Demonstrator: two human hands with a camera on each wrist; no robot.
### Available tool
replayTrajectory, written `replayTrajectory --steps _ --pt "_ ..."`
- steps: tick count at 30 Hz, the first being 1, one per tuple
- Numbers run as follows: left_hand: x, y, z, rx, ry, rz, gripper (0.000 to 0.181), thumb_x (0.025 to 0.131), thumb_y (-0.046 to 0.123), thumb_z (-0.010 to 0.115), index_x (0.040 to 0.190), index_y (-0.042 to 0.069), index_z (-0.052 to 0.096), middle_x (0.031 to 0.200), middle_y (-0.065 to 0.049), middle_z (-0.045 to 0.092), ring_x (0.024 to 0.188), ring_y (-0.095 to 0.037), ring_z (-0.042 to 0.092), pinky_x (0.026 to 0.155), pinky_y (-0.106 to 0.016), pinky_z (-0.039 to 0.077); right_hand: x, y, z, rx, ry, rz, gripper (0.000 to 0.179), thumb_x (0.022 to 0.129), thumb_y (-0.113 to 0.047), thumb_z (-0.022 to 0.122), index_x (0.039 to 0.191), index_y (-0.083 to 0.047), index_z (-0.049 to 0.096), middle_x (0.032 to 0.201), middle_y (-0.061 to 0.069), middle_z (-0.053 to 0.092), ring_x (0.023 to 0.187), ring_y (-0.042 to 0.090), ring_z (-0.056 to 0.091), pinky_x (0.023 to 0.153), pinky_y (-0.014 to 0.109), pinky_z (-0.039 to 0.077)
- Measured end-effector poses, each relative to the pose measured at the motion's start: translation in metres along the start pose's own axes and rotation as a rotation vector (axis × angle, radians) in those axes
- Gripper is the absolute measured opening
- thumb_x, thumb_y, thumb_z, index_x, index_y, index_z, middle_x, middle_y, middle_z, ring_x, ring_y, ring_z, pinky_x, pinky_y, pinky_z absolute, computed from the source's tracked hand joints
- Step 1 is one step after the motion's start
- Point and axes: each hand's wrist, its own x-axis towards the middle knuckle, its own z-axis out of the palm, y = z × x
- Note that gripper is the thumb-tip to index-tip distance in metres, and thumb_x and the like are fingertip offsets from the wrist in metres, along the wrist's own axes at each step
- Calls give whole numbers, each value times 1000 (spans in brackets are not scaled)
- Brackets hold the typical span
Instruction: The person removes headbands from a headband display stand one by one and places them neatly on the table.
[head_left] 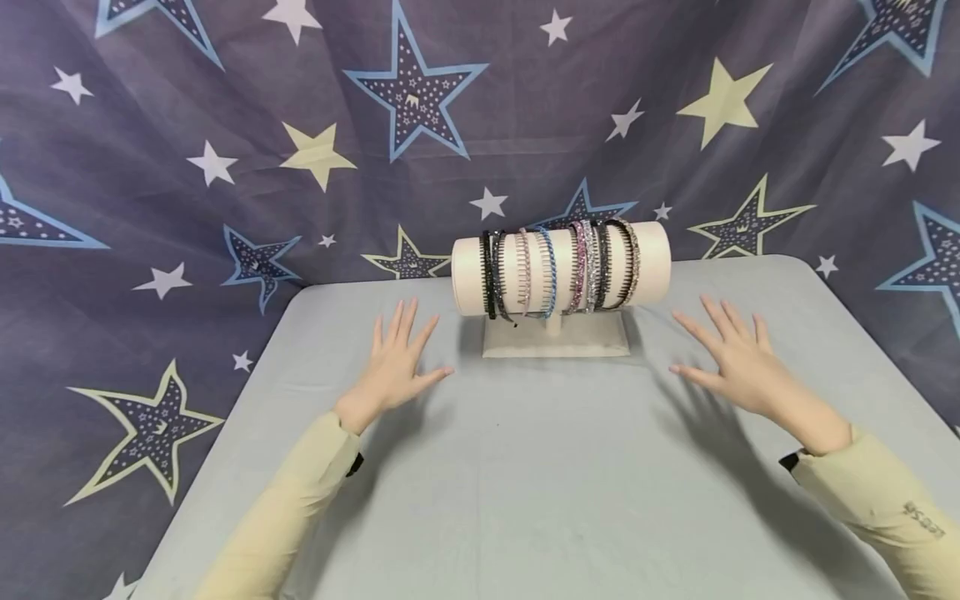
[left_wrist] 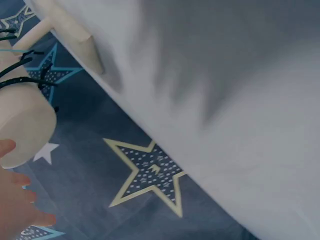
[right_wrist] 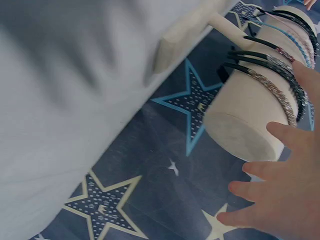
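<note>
A cream padded roll stand (head_left: 467, 279) on a flat base stands at the back of the table, wearing several toothed headbands. Among them are a black headband (head_left: 488, 275), a blue one (head_left: 552, 271), a pink one (head_left: 524, 271) and a glittery brown one (head_left: 634, 262). My left hand (head_left: 392, 367) is spread over the table, left of the stand and holding nothing. On the other side my right hand (head_left: 742, 367) hovers with fingers fanned out, also without anything in it. In the right wrist view the right hand (right_wrist: 280, 195) overlaps the stand's end.
A pale blue-grey cloth covers the table (head_left: 480, 483). Directly behind it hangs a dark curtain (head_left: 525, 125) printed with stars. The stand's rectangular base (head_left: 555, 337) rests close to the table's back edge.
</note>
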Motion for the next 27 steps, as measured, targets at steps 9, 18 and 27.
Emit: replayTrajectory --steps 9,18,27 --pt "22 5 -22 -25 91 70 74 81 46 56 137 6 30 146 -20 5 133 -35 1 104 -56 -1 15 -12 -18 116 142 -96 60 81 -29 63 134 -14 39 139 25 22 125 46 21 100 61 13" --pt "40 13 -31 -96 156 98 70 83 41 57 136 6 29 145 -18 12 134 -31 3 106 -51 1 36 -20 -19 207 281 -169 53 79 -17 65 127 -9 45 134 25 30 117 49 30 90 64 27" --pt "57 20 -35 -215 216 85 64 84 35 57 134 3 32 144 -18 18 133 -31 12 109 -42 4 59 -23 -18 241 371 -160 51 75 -8 67 122 -6 49 132 27 32 118 45 31 91 61 28"
